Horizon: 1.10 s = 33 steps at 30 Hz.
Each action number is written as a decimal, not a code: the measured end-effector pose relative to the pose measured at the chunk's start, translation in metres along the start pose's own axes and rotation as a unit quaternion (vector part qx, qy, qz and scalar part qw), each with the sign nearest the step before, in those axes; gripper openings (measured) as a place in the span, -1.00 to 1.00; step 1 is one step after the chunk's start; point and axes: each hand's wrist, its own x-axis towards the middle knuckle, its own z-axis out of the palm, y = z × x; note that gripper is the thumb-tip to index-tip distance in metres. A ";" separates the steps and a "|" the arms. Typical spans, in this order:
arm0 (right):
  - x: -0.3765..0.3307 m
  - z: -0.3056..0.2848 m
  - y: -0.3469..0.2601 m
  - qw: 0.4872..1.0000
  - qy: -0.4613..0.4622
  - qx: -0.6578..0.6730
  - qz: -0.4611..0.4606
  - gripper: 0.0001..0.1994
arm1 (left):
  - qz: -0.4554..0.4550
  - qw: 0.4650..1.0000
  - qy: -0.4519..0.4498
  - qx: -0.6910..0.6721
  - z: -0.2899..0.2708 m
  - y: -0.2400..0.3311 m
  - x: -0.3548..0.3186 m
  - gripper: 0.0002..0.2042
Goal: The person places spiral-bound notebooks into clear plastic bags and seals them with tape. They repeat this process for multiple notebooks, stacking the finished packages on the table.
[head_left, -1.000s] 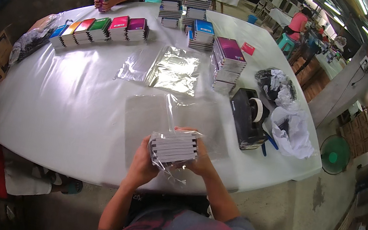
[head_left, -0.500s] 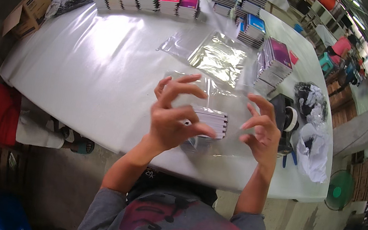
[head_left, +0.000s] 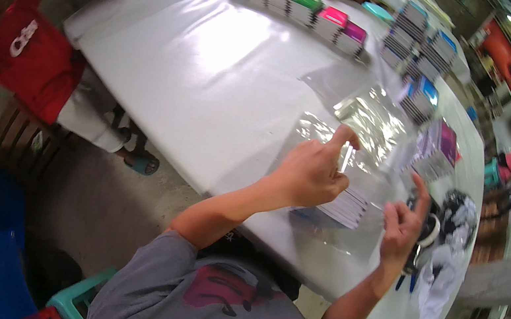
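White-covered table [head_left: 169, 72] in a cluttered workshop, x1. Colour row [head_left: 305, 8] of notebooks near the far edge: 6 stacks, blue to purple, one cover colour each, presumably for telling apart at a glance. Right of that: 2 tall stacks [head_left: 402, 36], 1 shorter blue-topped stack [head_left: 420, 97], 1 purple-topped stack [head_left: 436, 151]. Probably piled flat for stability.

Notebook bundle [head_left: 346, 209] x1 on the near side of the table, between both hands, partly hidden behind the left. Page edges visible; layers too blurred to count. Clear film [head_left: 317, 129] around it; can't tell whether over or under.

Left hand [head_left: 313, 172] with curled fingers; can't tell if pinching film. Right hand [head_left: 403, 233] just right of the bundle, index raised, loose grasp, nothing visible in it. Likely one hand per side for reach to both film edges.

Shiny plastic pile [head_left: 372, 121] x1 beyond the bundle, probably for quick pickup. Tape roll [head_left: 433, 229] x1, blue handles [head_left: 412, 282] x2, likely parked right, out of the way.
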 end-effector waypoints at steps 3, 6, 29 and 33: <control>-0.001 -0.002 -0.007 0.993 0.024 0.111 0.037 -0.56 | -0.029 0.997 -0.021 -0.070 -0.013 0.007 0.004 -0.57; 0.005 0.006 0.004 0.988 -0.005 0.141 0.066 -0.36 | -0.038 0.998 -0.030 -0.049 -0.002 -0.004 0.010 -0.58; -0.051 0.017 0.056 0.979 -0.103 -0.070 -0.159 -0.38 | 0.234 0.967 -0.103 -0.010 0.007 -0.089 -0.039 -0.36; -0.035 0.009 0.039 0.951 -0.191 -0.142 -0.197 -0.41 | 0.247 0.958 -0.142 0.030 0.002 -0.087 -0.033 -0.32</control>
